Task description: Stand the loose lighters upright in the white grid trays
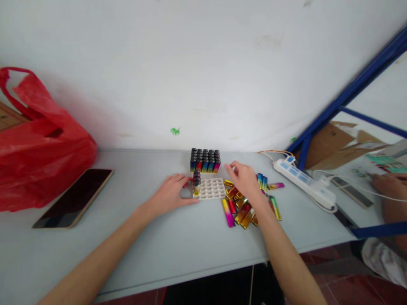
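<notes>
My left hand [170, 192] holds the left end of a white tray [211, 189] with rows of round hollows, thumb along the near edge and fingers at the far corner. One column of upright lighters [197, 180] with black tops stands at the tray's left side. Curled fingers of my right hand [244, 178] hang just right of the tray, over a loose pile of shiny lighters [244, 214] in gold, red and pink. Whatever those fingers pinch, if anything, is hidden. Behind the tray, a block of upright lighters [205, 161] stands in tight rows.
A red plastic bag [47, 140] and a dark phone-like slab [76, 199] occupy the left of the grey table [165, 250]. To the right lie a white power strip [303, 182] with cables and a blue metal frame [337, 97]. Another person's hand [388, 186] shows beyond it.
</notes>
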